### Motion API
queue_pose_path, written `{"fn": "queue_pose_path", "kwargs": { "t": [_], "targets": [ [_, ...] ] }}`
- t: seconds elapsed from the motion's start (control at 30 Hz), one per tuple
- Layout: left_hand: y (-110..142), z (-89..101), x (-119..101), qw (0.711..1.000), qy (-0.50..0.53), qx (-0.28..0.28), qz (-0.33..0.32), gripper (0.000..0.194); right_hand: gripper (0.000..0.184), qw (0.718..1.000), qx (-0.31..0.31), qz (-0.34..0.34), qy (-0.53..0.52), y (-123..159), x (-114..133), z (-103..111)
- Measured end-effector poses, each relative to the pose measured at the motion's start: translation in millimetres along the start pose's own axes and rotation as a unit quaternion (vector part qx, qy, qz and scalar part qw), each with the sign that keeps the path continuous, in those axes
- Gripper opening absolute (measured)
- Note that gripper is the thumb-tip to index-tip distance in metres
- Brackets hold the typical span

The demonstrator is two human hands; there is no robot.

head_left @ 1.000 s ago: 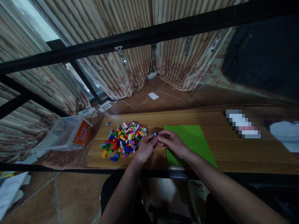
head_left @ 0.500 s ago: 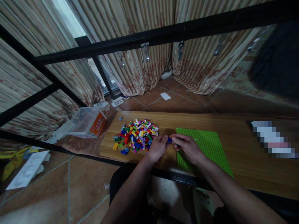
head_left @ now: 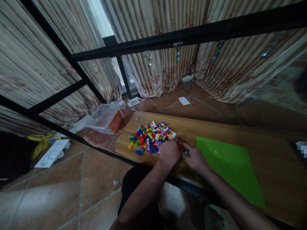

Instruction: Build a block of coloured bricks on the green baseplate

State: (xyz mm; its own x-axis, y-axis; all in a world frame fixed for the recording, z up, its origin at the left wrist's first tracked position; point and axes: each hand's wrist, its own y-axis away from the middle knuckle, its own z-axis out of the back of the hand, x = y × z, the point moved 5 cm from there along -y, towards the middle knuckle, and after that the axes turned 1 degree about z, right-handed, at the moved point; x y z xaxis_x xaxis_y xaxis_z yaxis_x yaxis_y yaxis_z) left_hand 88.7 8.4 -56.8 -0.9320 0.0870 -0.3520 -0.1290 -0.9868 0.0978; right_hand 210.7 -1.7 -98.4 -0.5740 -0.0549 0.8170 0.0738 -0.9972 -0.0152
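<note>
The right hand (head_left: 195, 156) pinches a small dark green piece (head_left: 186, 152) between thumb and fingers, just beside the left hand (head_left: 169, 152). The left hand is curled with its back toward the camera, so I cannot tell whether it grips anything; a bit of red shows between the two hands, too small to make out. Just beyond the left hand lies a pile of mixed coloured bricks (head_left: 153, 135) on the wooden table (head_left: 211, 124), with a yellow brick (head_left: 130, 145) lying near its left edge. A green studded baseplate (head_left: 230, 169) lies flat to the right of the right hand, partly behind the forearm. Farther left, past the table's end, sits a clear plastic bin (head_left: 102, 119) with an orange label (head_left: 116, 121).
</note>
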Motion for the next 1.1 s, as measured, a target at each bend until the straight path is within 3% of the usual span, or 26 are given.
{"fn": "queue_pose_path", "kwargs": {
  "t": [0.17,0.27,0.37,0.5,0.6,0.9,1.1],
  "targets": [
    [-2.5,10.6,5.5,1.0,0.006,-0.019,0.019,0.026,0.044,0.984,0.012,-0.081,-0.158,1.4,0.3,11.4],
    [-2.2,10.2,-0.7,0.999,0.033,-0.019,-0.021,0.031,0.039,0.949,-0.013,-0.135,-0.286,5.7,-6.1,37.2],
    [2.6,2.0,-14.6,0.994,0.066,-0.004,-0.09,0.036,0.032,0.932,-0.061,-0.135,-0.331,10.9,-23.1,70.8],
    [12.5,-13.2,-33.8,0.984,0.073,0.042,-0.158,0.038,0.028,0.969,-0.112,-0.124,-0.182,20.5,-55.5,105.4],
    [15.9,-21.9,-43.4,0.98,0.082,0.071,-0.168,0.035,0.029,0.991,-0.109,-0.076,-0.024,26.7,-64.4,114.0],
    [19.8,-51.3,-62.6,0.97,0.019,0.117,-0.21,0.038,0.034,0.985,-0.093,-0.002,0.146,36.7,-71.1,123.3],
    [22.1,-53.5,-63.6,0.969,-0.049,0.134,-0.203,0.038,0.029,0.976,-0.089,-0.01,0.199,39.2,-81.8,138.2]
  ]
}}
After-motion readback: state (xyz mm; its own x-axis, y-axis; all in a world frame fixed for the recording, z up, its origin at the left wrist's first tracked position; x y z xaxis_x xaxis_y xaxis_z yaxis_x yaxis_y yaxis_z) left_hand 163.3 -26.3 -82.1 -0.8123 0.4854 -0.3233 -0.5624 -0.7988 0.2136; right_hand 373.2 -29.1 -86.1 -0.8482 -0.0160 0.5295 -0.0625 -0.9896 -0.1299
